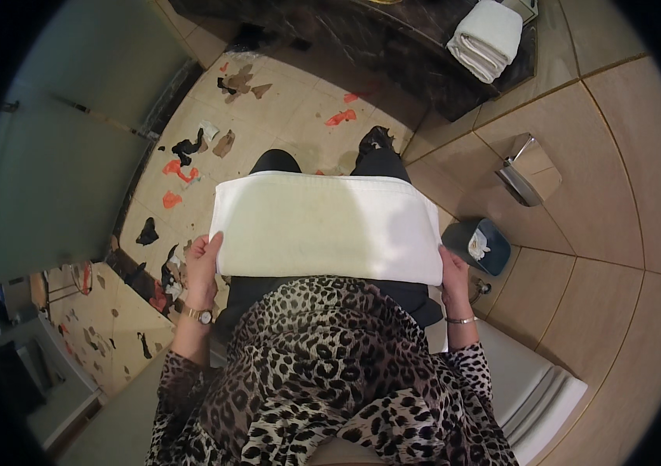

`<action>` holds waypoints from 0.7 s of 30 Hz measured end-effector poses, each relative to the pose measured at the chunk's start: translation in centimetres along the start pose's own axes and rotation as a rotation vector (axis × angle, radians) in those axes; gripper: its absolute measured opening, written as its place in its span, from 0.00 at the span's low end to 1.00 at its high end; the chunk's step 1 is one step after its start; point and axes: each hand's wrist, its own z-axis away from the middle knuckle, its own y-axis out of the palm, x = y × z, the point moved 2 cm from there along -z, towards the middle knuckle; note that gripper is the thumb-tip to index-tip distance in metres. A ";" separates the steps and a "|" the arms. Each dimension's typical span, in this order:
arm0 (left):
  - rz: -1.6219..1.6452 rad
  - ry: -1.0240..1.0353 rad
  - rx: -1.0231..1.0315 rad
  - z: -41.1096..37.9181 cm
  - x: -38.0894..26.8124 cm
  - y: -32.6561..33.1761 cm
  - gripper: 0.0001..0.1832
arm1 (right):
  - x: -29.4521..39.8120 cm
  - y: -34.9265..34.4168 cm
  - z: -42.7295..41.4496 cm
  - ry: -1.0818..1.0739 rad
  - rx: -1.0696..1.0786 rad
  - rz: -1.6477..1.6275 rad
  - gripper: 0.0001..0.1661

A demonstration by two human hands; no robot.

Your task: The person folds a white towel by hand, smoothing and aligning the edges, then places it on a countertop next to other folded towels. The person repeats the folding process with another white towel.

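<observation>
A folded white towel (324, 227) lies spread across my lap, its long sides running left to right over my dark trousers. My left hand (203, 262) grips its left edge, thumb on top. At the opposite edge, my right hand (454, 269) pinches the lower right corner area. The cloth looks flat and smooth, partly in shade and brighter at the right. A gold-toned watch (199, 314) is on my left wrist and a thin bracelet (461, 320) on the right. The fingers under the towel are hidden.
Torn brown, black and red scraps (181, 145) litter the tiled floor (295, 105). A blue-grey bin (493, 247) holding crumpled white paper stands right, below a metal paper holder (531, 169). Folded white towels (486, 41) rest on the dark stone counter (400, 35). Frosted glass (74, 134) is left.
</observation>
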 end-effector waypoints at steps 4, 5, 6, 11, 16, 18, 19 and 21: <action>0.015 0.197 -0.079 0.3 -4.7 2.1 0.08 | 4.8 0.0 -0.5 -0.185 -0.028 -0.032 0.15; 0.006 0.233 -0.086 0.8 -5.7 2.1 0.08 | 6.5 0.4 0.5 -0.200 -0.060 -0.005 0.15; 0.001 0.243 -0.076 0.8 -5.4 1.7 0.08 | 6.2 0.0 0.2 -0.242 -0.046 0.020 0.15; -0.231 0.097 -0.049 -0.1 3.8 -1.3 0.09 | -4.2 -1.9 -3.0 -0.119 -0.023 0.259 0.09; -0.966 0.994 -0.118 4.3 -7.8 5.6 0.23 | 9.1 6.0 4.6 -1.011 -0.137 0.884 0.22; -0.976 0.987 0.228 5.8 -9.2 9.7 0.33 | 10.5 10.8 7.8 -1.127 0.131 0.933 0.25; -1.001 1.015 0.350 6.9 -8.7 11.7 0.35 | 10.6 13.3 9.4 -1.174 0.275 0.964 0.26; -1.214 1.034 0.555 7.6 -7.8 15.3 0.36 | 10.4 16.3 10.6 -1.160 0.692 1.051 0.28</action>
